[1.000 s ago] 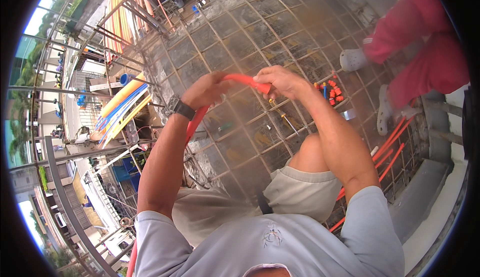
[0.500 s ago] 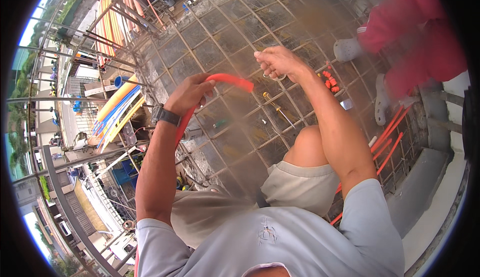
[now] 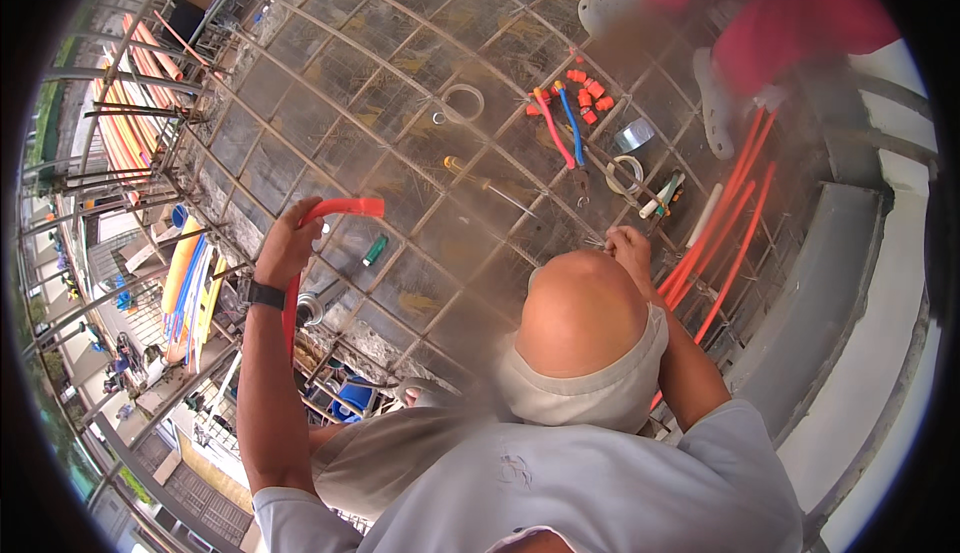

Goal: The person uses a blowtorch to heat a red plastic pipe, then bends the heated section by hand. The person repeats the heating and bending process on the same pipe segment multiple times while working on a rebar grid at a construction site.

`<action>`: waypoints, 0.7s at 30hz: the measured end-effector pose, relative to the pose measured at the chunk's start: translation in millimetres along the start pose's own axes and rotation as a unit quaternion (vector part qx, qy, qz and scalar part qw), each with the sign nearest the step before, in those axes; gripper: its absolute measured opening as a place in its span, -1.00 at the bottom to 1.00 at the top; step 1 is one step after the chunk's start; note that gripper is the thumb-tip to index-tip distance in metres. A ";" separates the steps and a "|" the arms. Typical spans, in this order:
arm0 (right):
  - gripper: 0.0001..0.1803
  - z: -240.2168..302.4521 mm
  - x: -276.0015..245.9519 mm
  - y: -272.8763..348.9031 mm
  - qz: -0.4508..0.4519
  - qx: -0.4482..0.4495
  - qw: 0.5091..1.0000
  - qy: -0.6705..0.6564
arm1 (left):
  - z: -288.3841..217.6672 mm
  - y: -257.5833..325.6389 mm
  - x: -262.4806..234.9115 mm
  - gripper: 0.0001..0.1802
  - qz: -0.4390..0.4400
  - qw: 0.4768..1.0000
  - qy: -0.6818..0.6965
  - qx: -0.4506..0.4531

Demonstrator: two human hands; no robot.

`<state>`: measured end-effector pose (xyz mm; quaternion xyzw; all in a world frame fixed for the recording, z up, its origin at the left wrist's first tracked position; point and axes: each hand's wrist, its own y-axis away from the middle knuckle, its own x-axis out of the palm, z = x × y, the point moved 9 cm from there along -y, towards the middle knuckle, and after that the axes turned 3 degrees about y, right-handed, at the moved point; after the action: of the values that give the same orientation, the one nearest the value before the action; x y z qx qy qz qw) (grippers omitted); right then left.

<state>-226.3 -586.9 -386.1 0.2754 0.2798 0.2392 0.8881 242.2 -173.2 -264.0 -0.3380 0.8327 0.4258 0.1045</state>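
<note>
My left hand (image 3: pixel 287 241) is wrapped round an orange-red flexible pipe (image 3: pixel 350 207). Its cut end points right, and the rest runs down beside my forearm. Close by my bent knee, my right hand (image 3: pixel 630 249) has its fingers drawn together near a bar of the rebar mesh; what they hold, if anything, is too small to tell. Beyond it lie pliers (image 3: pixel 582 168) with a red and a blue handle, a tape roll (image 3: pixel 638 175) and a green-and-white tool (image 3: pixel 662 196). A yellow-handled screwdriver (image 3: pixel 490 187) rests between my hands.
Orange fittings (image 3: pixel 596 89), a silver roll-like piece (image 3: pixel 633 135) and a ring (image 3: pixel 480 103) lie on the rebar mesh (image 3: pixel 400 143). A co-worker's grey clog (image 3: pixel 712 103) stands at far right by long red pipes (image 3: pixel 735 203). A low wall (image 3: pixel 810 283) borders the right; scaffold bars line the left.
My right hand has dropped from above the mesh to beside my knee. My left hand, still gripping the pipe, appears lower and farther left. The view has shifted right, showing the pliers and tape.
</note>
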 end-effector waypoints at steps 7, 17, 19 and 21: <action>-0.76 -73.0 33.7 86.7 0.173 -0.027 0.961 0.213 | -2.0 -20.9 21.4 -0.54 0.009 0.994 -0.102 0.028; -0.78 -38.5 18.5 21.7 0.055 -0.100 0.978 0.177 | 4.9 -41.5 33.6 -0.64 -0.004 0.935 -0.338 0.107; -0.78 -40.7 11.5 17.0 0.036 -0.086 0.976 0.195 | -8.0 -38.7 36.1 -0.62 -0.005 0.939 -0.295 0.180; -0.78 -42.6 11.5 16.7 0.035 -0.079 0.976 0.200 | -11.5 -37.1 33.8 -0.60 0.002 0.951 -0.248 0.187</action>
<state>-249.2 -552.8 -409.4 0.1602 0.4218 0.3415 0.8245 242.4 -213.3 -296.2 -0.1948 0.8459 0.3332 0.3681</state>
